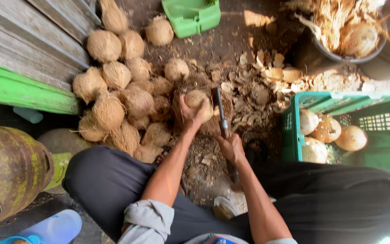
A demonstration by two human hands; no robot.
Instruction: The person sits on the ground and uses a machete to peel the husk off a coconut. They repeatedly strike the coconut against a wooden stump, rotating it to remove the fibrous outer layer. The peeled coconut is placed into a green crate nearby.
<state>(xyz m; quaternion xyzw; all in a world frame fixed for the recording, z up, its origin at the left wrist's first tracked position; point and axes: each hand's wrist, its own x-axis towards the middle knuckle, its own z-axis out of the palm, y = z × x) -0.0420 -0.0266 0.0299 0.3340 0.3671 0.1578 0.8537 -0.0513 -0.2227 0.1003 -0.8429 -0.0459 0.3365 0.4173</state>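
The person is sitting low, knees apart, and is working on a brown hairy coconut in the middle of the view. The left hand is grasping this coconut from below and from its 9 o'clock side, fingers wrapped around it, and is pressing it on the ground among shell pieces. The right hand is clenching the handle of a chopping tool; its dark blade is standing just beside the coconut, at its 3 o'clock side, and I cannot tell if it is touching.

About the progress, I am judging it as somewhere in the middle. At 3 o'clock, a green crate is already holding several smooth, pale peeled coconuts. Around 1 o'clock, many pale shell chips are lying on the dark ground, so quite some work seems done. However, at 10 o'clock a big heap of hairy coconuts is waiting near the grey wooden planks, so much seems left. The coconut in hand is looking still hairy.

At 12 o'clock a small green basket is lying, and at 2 o'clock a dark tub with husk fibre.
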